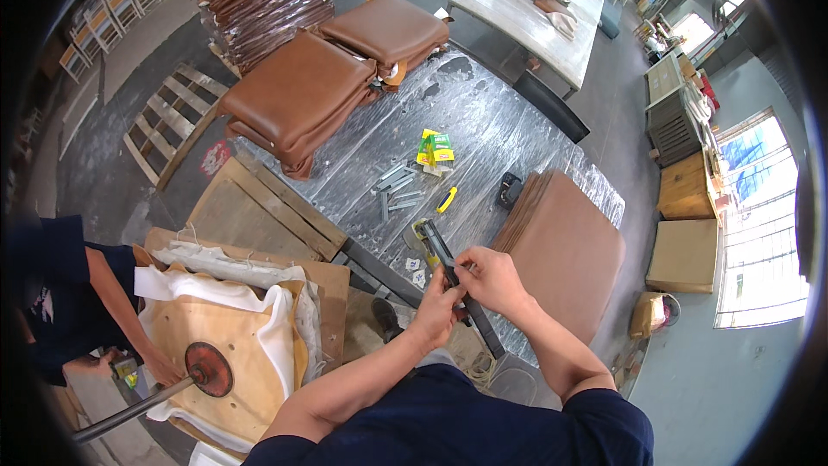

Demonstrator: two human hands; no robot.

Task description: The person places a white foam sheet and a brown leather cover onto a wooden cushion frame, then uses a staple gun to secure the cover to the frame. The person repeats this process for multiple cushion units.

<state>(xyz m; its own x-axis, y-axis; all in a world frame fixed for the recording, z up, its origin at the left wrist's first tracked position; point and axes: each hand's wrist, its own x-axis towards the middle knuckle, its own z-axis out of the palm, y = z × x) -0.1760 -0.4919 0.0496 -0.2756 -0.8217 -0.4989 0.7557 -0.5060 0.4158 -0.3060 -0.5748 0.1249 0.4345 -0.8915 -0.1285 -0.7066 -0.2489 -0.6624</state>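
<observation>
Above the table's near edge, my left hand is wrapped round a staple gun, its long magazine exposed. Closed in a pinch, my right hand touches the magazine beside my left fingers. Whether a staple strip is between those fingertips cannot be made out. Just beyond the gun are several loose metal staple strips and a yellow utility knife. Farther back lie green-and-yellow small boxes. Right of the knife sits a small black object, possibly a tape measure, against a stack of brown leather-like sheets.
Brown upholstered cushions stand on the far left of the plastic-covered table. At left, another person's hand touches a wooden panel with white padding, under a red disc on a metal rod. A pallet lies beyond.
</observation>
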